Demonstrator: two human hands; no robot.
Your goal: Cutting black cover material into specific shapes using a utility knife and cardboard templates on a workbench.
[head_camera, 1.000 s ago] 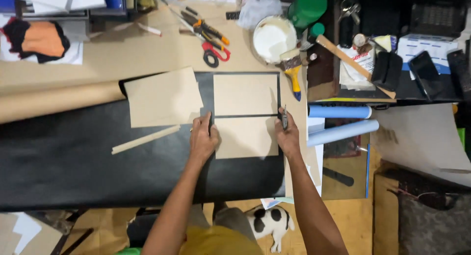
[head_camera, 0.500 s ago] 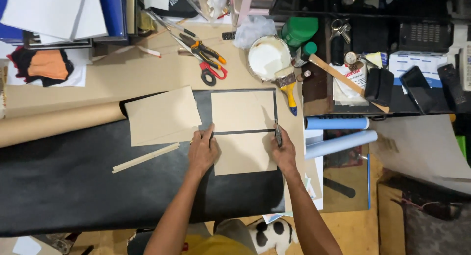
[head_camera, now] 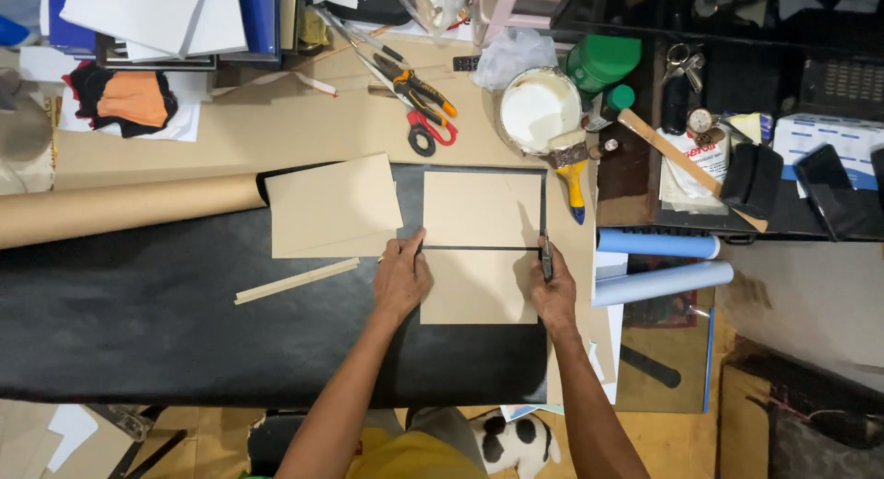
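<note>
At the far right of the counter (head_camera: 184,129) lay a white box with blue print (head_camera: 829,138), flat and rectangular, just beyond two dark pouches (head_camera: 750,175). Left of those sat a white printed sheet with red lettering (head_camera: 686,161), partly under a wooden stick (head_camera: 686,166). A green tub (head_camera: 603,63) stood behind a round white pail (head_camera: 539,109), with a yellow-handled brush (head_camera: 573,170) resting at the pail's near edge. Two pale blue rolls (head_camera: 658,262) lay side by side to the right of the black mat (head_camera: 138,332).

On that mat lay two tan card panels, the far panel (head_camera: 479,207) and the near panel (head_camera: 474,290), apart by a narrow dark gap. The left hand (head_camera: 402,278) lay flat, fingers spread, on the near panel's left edge, its fingertips at the gap; it gripped nothing. The right hand (head_camera: 552,293) rested on the panel's right edge and was closed round a slim dark tool (head_camera: 546,254), whose tip stood at the gap's right end. A loose tan card sheet (head_camera: 333,205) lay just left of the panels, with a thin card strip (head_camera: 296,281) near it and a brown paper roll (head_camera: 120,207) farther left.
</note>
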